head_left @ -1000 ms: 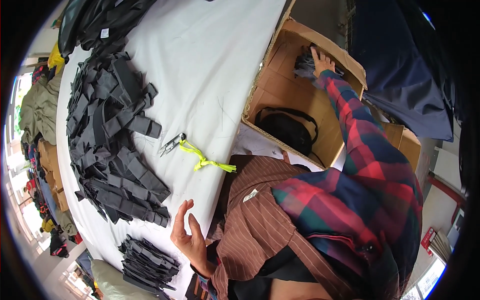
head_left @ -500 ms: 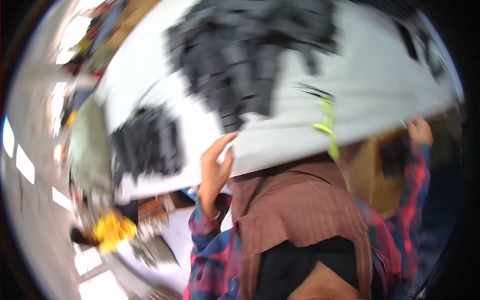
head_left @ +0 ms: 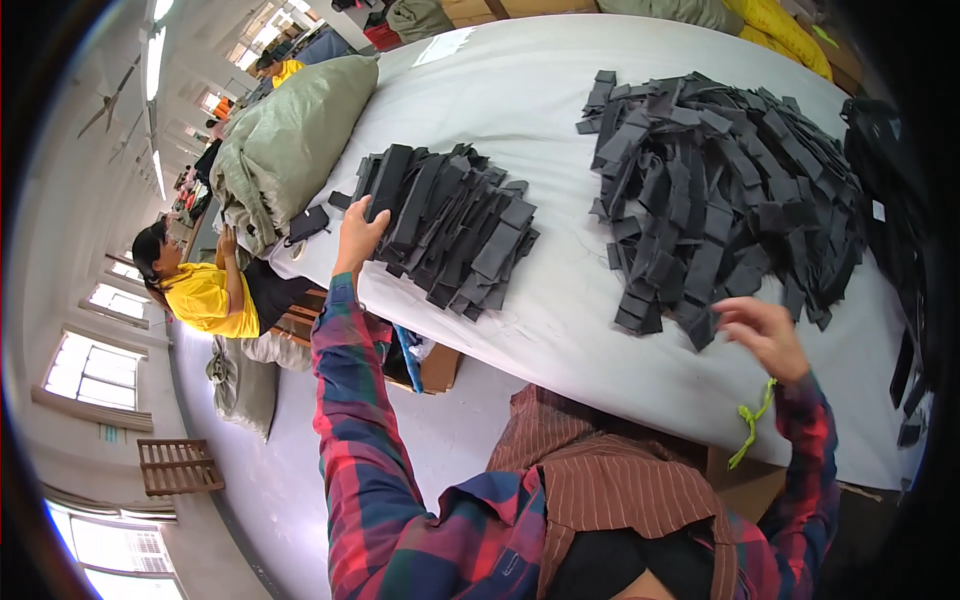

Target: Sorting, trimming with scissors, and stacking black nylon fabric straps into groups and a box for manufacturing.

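Note:
Two heaps of dark grey-black fabric strips lie on a white-covered table. My left hand [head_left: 360, 238] is at the left end of the smaller bundle [head_left: 450, 225], with thumb and fingers apart and the fingertips against the outer strips. My right hand [head_left: 768, 337] hovers by the near tip of the larger pile [head_left: 720, 190]. Its fingers are loosely bent and spread, close to the lowest strips; whether they touch is unclear, and I see nothing held. A neon yellow-green tie [head_left: 752, 425] lies at the table's near edge, below my right hand.
A stuffed pale green sack [head_left: 295, 140] rests at the table's left end, with a small black object [head_left: 307, 225] beside it. A person in a yellow shirt [head_left: 210, 295] is past that end. Black straps [head_left: 880, 200] lie along the right side. A cardboard box [head_left: 440, 368] stands below the table edge.
My view has swung left and sharpened. My left hand has gone from the table's near edge to the smaller bundle; my right hand has come from the right edge to the larger pile.

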A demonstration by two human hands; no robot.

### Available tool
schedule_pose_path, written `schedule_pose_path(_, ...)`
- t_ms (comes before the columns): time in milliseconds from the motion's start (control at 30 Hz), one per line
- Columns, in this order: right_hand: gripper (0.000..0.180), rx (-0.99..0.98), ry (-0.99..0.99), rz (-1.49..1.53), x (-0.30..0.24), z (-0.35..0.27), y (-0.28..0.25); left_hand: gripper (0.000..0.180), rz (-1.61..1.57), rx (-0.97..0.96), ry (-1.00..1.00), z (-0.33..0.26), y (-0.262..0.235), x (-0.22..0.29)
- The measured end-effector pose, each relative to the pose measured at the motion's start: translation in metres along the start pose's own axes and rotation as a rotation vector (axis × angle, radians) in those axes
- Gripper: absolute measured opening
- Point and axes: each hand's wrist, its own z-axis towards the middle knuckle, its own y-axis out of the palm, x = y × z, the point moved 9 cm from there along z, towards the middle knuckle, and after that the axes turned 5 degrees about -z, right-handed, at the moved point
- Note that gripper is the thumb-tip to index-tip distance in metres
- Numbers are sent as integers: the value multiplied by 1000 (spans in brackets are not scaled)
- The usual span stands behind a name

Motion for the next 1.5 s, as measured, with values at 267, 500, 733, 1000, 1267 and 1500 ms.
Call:
schedule_pose_path(267,36,-496,129,268,2,108,168,95,102,-210,-301,43,63,-62)
schedule_pose_path(500,55,-432,331,496,25,151,226,77,133,-123,-195,44,62,-40)
schedule_pose_path(733,37,-399,189,362,-1,183,246,57,-45,41,-136,25,39,-12)
schedule_pose_path(1000,29,-345,-83,234,-57,210,250,37,-869,126,-387,0,23,-32)
schedule_pose_path(1267,43,-344,-8,511,-89,236,274,34,-999,255,-332,-45,11,13)
schedule_pose_path(1500,87,-196,-198,592,-129,231,266,40,-1486,-10,-531,-94,54,67)
